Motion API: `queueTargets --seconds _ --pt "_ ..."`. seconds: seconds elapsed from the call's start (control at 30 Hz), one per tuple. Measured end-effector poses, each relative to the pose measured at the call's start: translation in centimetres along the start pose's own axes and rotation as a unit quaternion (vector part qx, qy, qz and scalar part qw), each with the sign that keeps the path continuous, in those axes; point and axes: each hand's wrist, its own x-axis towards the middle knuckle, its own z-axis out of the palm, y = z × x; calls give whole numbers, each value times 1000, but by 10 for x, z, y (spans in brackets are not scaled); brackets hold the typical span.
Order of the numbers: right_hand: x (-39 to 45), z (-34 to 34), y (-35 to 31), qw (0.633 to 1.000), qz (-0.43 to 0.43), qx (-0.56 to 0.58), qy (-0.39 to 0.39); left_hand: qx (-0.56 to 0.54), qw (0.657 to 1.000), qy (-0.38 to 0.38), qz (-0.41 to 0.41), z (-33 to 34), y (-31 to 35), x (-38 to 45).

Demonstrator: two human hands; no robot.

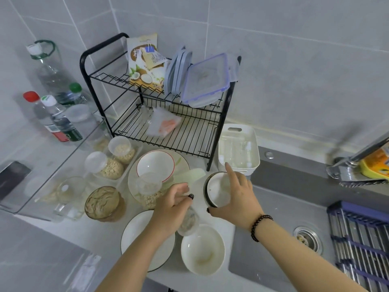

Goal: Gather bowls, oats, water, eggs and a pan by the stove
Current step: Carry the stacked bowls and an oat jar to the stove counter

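Dark-rimmed bowl [217,192] stands tilted just in front of the dish rack [160,114], held in our right hand [237,199], thumb and fingers spanning its rim. Our left hand [170,207] curls round a clear jar [188,224] farther from the rack. We judge the bowl stiff, slick and breakable: grip both rim edges firmly.

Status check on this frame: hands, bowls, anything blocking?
Left hand grips clear jar. Right hand on dark-rimmed bowl, grip unclear. White bowl and white plate crowd close by.
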Motion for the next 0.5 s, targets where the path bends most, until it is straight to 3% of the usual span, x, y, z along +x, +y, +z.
queueTargets --seconds 0.13,0.37,0.5 --pt "-11 -31 -24 997 -65 -39 -15 -67 996 -6 -55 4 14 -2" --pt "-27 -48 -59 987 -155 -43 -22 -150 983 -86 -66 3 44 -13" --pt "-29 -48 -69 983 -177 -39 -31 -184 978 -53 -83 -1 46 -19"
